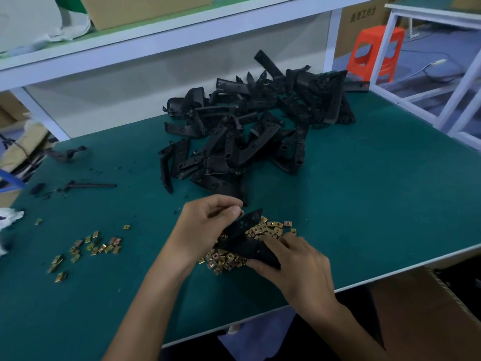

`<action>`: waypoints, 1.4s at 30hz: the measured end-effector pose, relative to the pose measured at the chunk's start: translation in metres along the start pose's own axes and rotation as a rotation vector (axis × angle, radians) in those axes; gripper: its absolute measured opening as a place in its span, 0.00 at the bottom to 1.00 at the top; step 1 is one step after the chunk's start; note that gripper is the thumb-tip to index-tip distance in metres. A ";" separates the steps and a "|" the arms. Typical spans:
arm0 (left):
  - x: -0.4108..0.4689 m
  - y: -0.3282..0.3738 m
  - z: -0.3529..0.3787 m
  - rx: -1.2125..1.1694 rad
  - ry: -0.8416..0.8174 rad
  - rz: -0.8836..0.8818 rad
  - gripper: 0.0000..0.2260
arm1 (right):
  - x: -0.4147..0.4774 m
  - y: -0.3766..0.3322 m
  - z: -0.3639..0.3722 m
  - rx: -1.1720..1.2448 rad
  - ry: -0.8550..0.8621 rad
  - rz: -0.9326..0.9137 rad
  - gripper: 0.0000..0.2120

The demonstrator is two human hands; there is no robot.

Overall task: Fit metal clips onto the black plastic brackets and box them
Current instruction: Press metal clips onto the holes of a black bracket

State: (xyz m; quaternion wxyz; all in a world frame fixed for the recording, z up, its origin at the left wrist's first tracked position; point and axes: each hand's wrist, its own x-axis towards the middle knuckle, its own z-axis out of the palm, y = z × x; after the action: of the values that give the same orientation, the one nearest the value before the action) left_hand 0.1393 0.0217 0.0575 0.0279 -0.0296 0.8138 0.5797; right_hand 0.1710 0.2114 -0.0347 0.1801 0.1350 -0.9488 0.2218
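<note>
My left fingers (235, 210) pinch a clip (241, 212) at the bracket (244, 239)'s 12 o'clock tip, right fingers (260, 263) gripping its base; clip likely needs pressing home.

— Where is the heap of brackets (247, 121)?
— On the counter (364, 204), toward its far side.
— And the clips?
— The main pile of clips (270, 227) lies before the heap, near the front edge. The scattered clips (91, 246) lie well to its left.
— The hands?
— The left hand (203, 227) and right hand (299, 261) are over the main pile, with the held bracket (244, 238) between them. A single clip (241, 212) sits at the left fingertips.
— Beyond that?
— A lone bracket (65, 153) lies at the far left edge, and a shelf (156, 40) runs above and behind.
</note>
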 end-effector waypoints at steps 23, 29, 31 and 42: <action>0.007 -0.016 0.000 0.035 0.098 0.017 0.09 | -0.001 0.002 0.005 0.006 0.046 0.008 0.25; 0.022 -0.035 -0.011 0.152 0.155 -0.041 0.08 | -0.003 0.001 0.004 0.130 0.188 -0.019 0.23; 0.027 -0.039 -0.009 0.315 0.092 -0.001 0.07 | -0.004 0.001 0.004 0.159 0.205 -0.020 0.23; 0.040 -0.042 0.023 0.762 -0.182 0.154 0.07 | -0.003 0.001 0.005 0.161 0.218 0.016 0.23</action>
State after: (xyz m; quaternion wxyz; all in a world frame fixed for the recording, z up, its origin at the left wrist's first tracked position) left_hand 0.1031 0.0288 0.0071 0.0653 0.0956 0.9646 0.2369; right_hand 0.1716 0.2106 -0.0400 0.2687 0.1163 -0.9038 0.3121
